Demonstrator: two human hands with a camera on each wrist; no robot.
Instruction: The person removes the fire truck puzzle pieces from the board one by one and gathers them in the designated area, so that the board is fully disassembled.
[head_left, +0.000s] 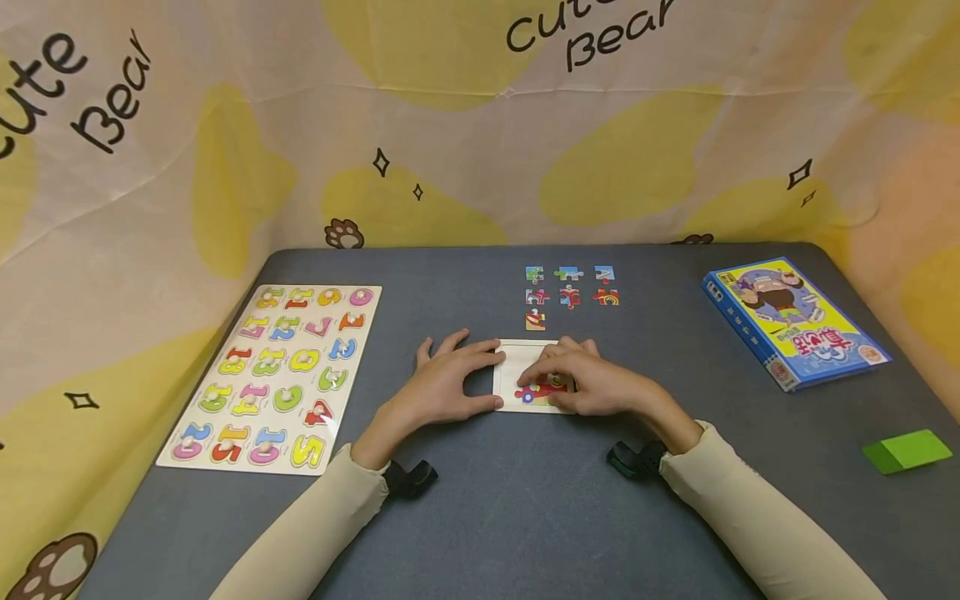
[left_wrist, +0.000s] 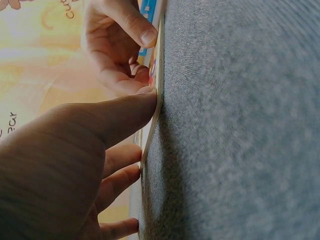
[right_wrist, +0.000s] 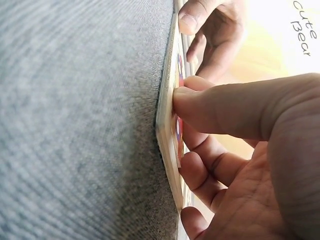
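Observation:
A small white puzzle tray (head_left: 514,357) lies at the middle of the table, with jigsaw pieces (head_left: 531,395) showing a red vehicle with a blue wheel along its lower part. My left hand (head_left: 448,379) spreads along the tray's left side, forefinger near the upper left corner and thumb at the lower left one. Over the tray's right part, my right hand (head_left: 588,379) bends its thumb and fingers round a jigsaw piece (right_wrist: 179,129), its thumb by the tray's near edge. The hand covers much of that piece and of the tray's right side.
Several loose jigsaw pieces (head_left: 570,297) lie in rows beyond the tray. On the left is a white number puzzle board (head_left: 348,367) with colourful knobbed numbers. A blue and yellow box (head_left: 798,321) sits at the right, with a green block (head_left: 906,452) nearer the table's right edge.

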